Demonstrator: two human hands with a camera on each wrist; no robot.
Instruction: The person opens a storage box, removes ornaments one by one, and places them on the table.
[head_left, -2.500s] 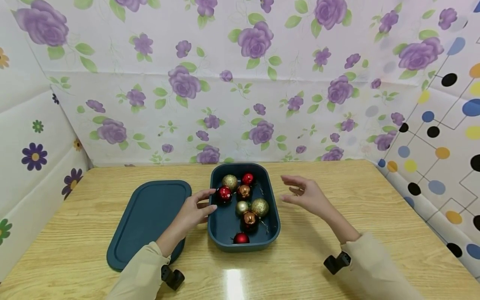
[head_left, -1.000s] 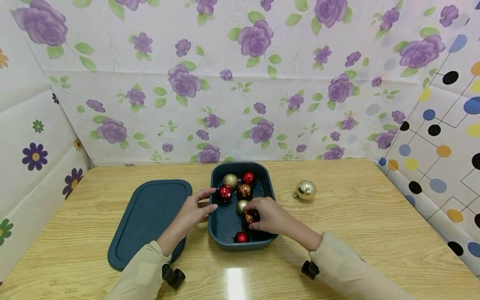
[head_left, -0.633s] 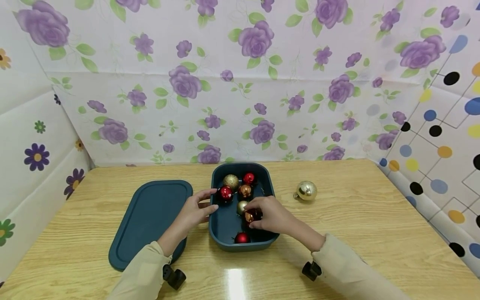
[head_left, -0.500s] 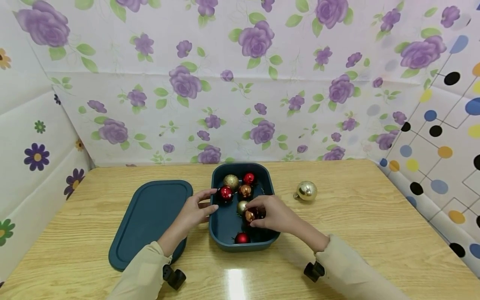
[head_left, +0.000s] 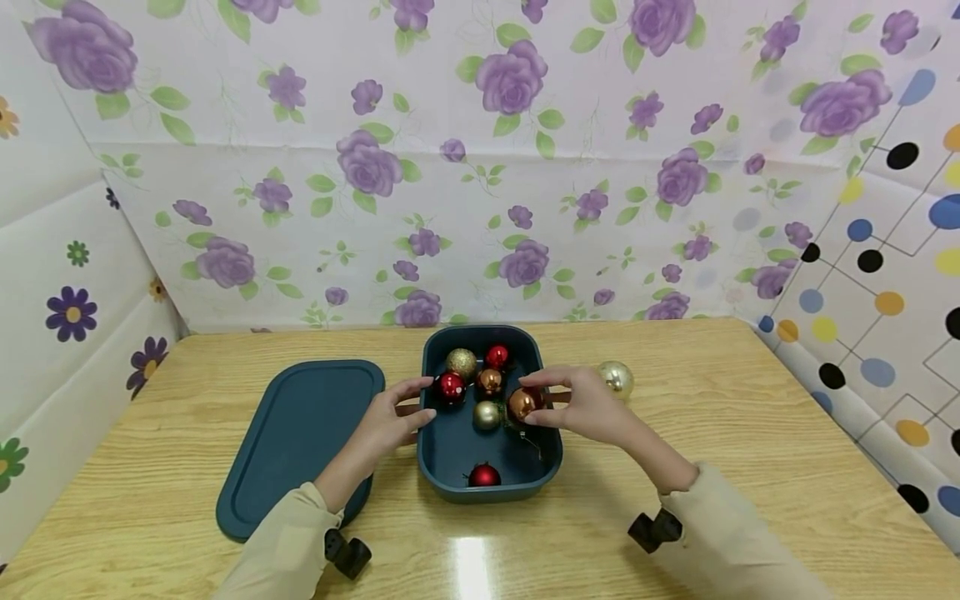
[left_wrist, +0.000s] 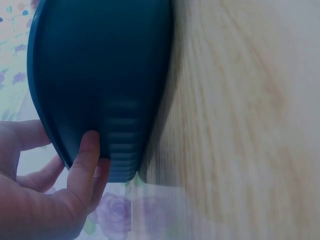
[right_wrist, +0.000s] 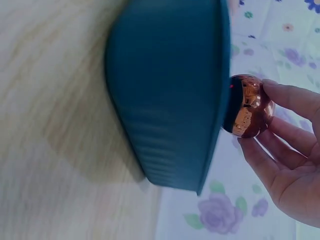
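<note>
In the head view my right hand (head_left: pixel 592 406) pinches a shiny copper Christmas ball (head_left: pixel 522 404) between thumb and fingertips, over the right side of the blue box (head_left: pixel 491 495). The right wrist view shows this copper ball (right_wrist: pixel 252 107) raised past the box's rim. My left hand (head_left: pixel 386 421) holds the left rim, thumb and index finger over the edge. Other left fingers (left_wrist: pixel 86 165) press the outer wall in the left wrist view. Inside the box lie a gold glitter ball (head_left: pixel 461 364), a small gold ball (head_left: pixel 487 415), a smaller copper ball (head_left: pixel 490 382) and several red balls (head_left: pixel 452 387).
A gold ball (head_left: pixel 617 380) rests on the wooden table (head_left: pixel 712 400) right of the box, partly behind my right hand. The blue lid (head_left: pixel 300 442) lies flat on the left. Flowered cloth (head_left: pixel 450 233) hangs behind the table, and dotted cloth (head_left: pixel 885 333) lines the right side.
A gold ball went from the box onto the table at right. My right hand then gripped the large copper ball and lifted it up and rightward. My left hand stayed at the rim.
</note>
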